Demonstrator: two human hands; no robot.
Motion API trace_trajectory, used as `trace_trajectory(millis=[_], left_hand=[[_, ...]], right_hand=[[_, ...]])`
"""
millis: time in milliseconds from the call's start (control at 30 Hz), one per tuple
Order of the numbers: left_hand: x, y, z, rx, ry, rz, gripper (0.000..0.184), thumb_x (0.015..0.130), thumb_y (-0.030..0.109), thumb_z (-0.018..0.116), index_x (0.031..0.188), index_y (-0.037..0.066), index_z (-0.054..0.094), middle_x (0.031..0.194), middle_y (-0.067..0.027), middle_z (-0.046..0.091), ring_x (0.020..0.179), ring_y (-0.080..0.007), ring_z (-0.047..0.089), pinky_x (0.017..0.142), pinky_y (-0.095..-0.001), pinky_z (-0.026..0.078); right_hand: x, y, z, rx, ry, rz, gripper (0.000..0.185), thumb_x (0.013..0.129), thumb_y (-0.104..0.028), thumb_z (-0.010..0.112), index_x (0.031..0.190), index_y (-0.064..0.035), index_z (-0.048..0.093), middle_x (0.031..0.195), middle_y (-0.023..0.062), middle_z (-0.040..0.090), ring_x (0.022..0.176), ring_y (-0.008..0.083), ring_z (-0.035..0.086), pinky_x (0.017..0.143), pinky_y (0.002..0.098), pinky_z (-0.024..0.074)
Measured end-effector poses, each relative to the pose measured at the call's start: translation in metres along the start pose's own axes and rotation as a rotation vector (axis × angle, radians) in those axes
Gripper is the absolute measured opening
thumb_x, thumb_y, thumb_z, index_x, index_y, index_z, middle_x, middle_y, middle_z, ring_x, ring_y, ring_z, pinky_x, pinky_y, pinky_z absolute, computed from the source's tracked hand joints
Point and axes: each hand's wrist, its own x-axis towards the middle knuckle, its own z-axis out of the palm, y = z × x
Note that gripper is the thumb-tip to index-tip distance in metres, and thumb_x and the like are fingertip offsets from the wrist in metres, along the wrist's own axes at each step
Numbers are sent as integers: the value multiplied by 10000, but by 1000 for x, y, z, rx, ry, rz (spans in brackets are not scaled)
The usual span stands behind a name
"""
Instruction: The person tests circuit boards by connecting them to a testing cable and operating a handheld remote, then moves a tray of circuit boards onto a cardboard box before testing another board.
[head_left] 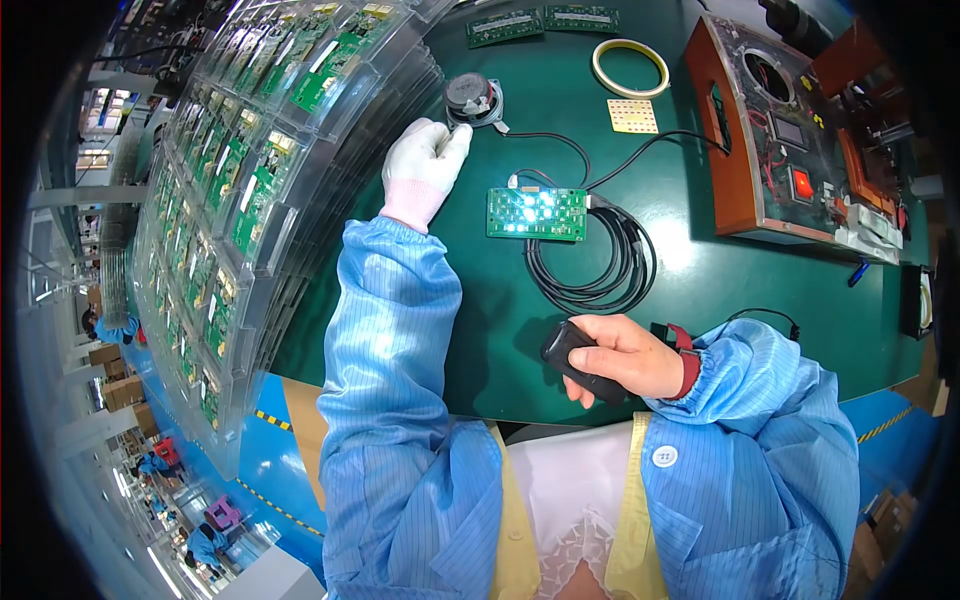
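Observation:
My left hand, in a white glove, is closed with its fingertips at the lower left edge of a round black speaker; whether it grips the speaker's edge is hard to make out. Bare, my right hand wraps round a small black handheld device, thumb on top, near the table's front edge. Between the hands and farther back lies a green circuit board with several bright white lights lit. Thin cables join it to the speaker, and a coiled black cable lies beside and below it.
Stacked clear trays of circuit boards rise at the left. An orange-sided test box with a red lit switch stands at the right. A yellow tape ring, a dotted label sheet and two green boards lie at the back.

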Motion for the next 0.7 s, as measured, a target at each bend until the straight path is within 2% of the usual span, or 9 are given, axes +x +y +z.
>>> trace_trajectory(millis=[67,267,433,567,700], left_hand=[[0,0,0,11,1,5,396,835,210,628,564,20,411,607,-30,412,527,-169,365,515,-306,341],[0,1,-1,20,-2,10,395,838,216,625,567,17,417,612,-31,416,529,-173,369,517,-309,342],[0,3,-2,14,-9,3,397,840,223,620,569,13,421,615,-34,420,531,-177,375,519,-312,343],[0,2,-1,20,-5,-1,397,842,228,618,571,11,423,614,-39,421,530,-180,376,519,-314,344],[0,2,-1,26,-5,-1,399,842,228,617,570,13,421,610,-41,419,528,-183,374,519,-315,343]], right_hand=[[0,0,0,-4,1,-5,146,921,-80,456,1038,-10,508,777,96,628,631,142,602,576,221,500],[0,2,-1,3,9,21,155,925,-88,460,1054,-12,502,806,97,628,636,142,601,569,214,493],[0,-1,2,25,69,41,190,908,-54,450,1090,-13,484,858,105,624,675,149,600,613,223,487],[2,3,1,12,43,-41,243,878,-22,441,1120,-13,466,897,111,618,720,159,599,675,240,480],[1,1,3,27,62,-35,248,860,-45,453,1106,-23,478,883,95,620,731,145,598,689,234,470]])
